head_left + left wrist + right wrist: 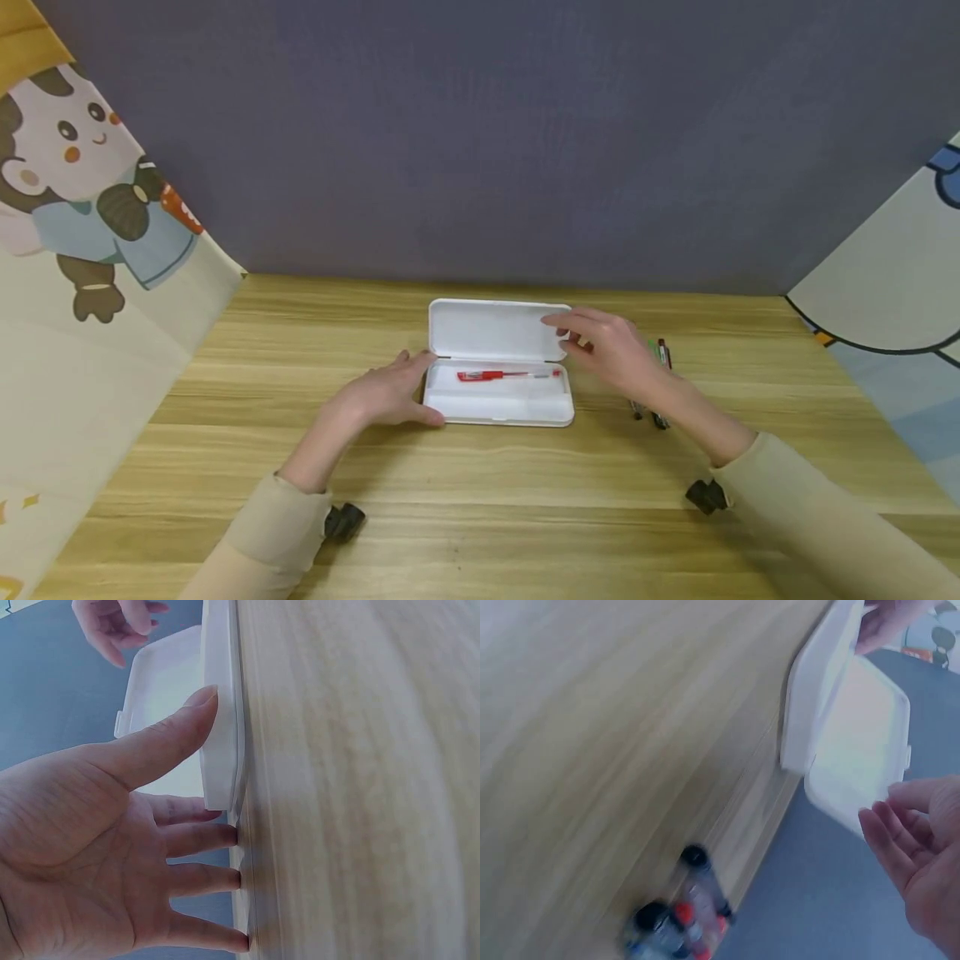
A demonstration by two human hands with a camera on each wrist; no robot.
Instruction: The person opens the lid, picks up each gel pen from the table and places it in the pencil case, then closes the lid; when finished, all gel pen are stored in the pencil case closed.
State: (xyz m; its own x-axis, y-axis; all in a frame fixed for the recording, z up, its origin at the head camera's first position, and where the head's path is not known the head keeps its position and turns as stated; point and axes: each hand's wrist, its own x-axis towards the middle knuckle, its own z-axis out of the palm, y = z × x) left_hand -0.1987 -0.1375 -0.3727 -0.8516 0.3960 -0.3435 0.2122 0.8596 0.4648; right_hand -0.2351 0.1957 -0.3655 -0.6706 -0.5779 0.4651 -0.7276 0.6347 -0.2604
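Lying open: we see the case (498,408) on the table (450,508), its lid (483,329) folded back towards the wall (525,167).
In the case: one red pen (491,376) lies lengthwise, on the side of the lid.
Left hand (386,393): wide, thumb touching the case at its left end.
Right hand (609,343): loosely bent, at the lid's right edge; the contact we cannot tell.
Other pens (663,352): right of the case.

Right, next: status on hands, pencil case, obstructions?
Left hand at left end of pencil case; right hand near lid, right side. Open, red gel pen inside. Other pens to the right, not blocking.
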